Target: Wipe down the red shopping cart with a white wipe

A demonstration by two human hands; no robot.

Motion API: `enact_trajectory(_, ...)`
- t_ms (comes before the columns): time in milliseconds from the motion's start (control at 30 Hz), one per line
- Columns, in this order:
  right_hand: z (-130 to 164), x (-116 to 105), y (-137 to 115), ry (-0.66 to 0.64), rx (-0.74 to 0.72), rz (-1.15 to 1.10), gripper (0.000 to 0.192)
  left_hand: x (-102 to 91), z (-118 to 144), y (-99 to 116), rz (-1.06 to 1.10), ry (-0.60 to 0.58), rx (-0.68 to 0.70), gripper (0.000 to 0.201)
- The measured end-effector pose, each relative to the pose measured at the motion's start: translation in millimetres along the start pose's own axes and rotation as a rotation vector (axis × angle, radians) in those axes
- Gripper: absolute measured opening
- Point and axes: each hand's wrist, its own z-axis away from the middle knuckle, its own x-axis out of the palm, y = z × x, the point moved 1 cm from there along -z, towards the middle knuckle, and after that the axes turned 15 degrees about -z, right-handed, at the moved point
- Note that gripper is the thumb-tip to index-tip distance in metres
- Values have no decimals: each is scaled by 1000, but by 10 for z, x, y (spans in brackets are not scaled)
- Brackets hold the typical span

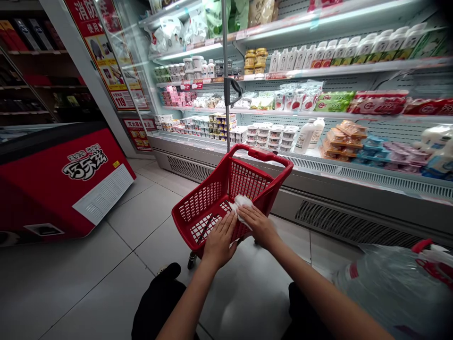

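A red plastic shopping cart point(198, 203) with lattice walls and a raised handle stands in front of me. My right hand point(257, 223) presses a crumpled white cloth point(242, 202), or perhaps a tissue, against the cart's near side; its fingers lie over the cloth. Beside it, my left hand point(220, 238) rests at the near rim with fingers stretched out flat, the tips close to the cloth. Whether they touch the cloth, I cannot tell. A thin dark strip shows at the cart's bottom. Part of the near wall is hidden behind my hands.
Behind the cart runs a refrigerated display point(219, 163) stocked with bottles, tubs and packets. At the left stands a red chest freezer point(46, 189). A clear plastic bag of large bottles point(382, 283) sits on the right. Grey tiles point(141, 222) cover the floor.
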Motion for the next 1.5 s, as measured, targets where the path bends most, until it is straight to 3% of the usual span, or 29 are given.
enact_trajectory(200,96,-479,577,79,96,94,65,-37,203,-324,-46,-21,5,72)
enact_trajectory(300,81,-511,720,107,147,91,67,-18,259,-427,-79,1,-52,68)
enact_trajectory(433,46,-135,367,148,136,43,73,54,186,-372,-79,24,-90,71)
enact_trajectory(533,38,183,-50,75,53,-35,79,108,122,-308,-62,23,-101,73)
enact_trajectory(633,45,226,-163,-8,7,-78,81,125,106,-302,-43,16,-110,74)
enact_trajectory(867,143,-358,610,85,141,53,70,67,109,-294,-22,9,-135,71)
enact_trajectory(1033,94,-365,741,115,181,49,68,67,40,-167,-13,30,-138,72)
enact_trajectory(1167,7,-212,577,119,194,13,70,97,-25,-74,0,37,-122,76)
enact_trajectory(1367,40,134,-125,-1,19,-129,85,133,-52,-32,-43,36,-99,79)
enact_trajectory(1433,32,145,-186,-33,-2,-143,84,97,-33,-79,-63,32,-77,80)
enact_trajectory(1500,-7,81,-82,-43,1,-129,80,46,19,-177,-77,24,-34,81)
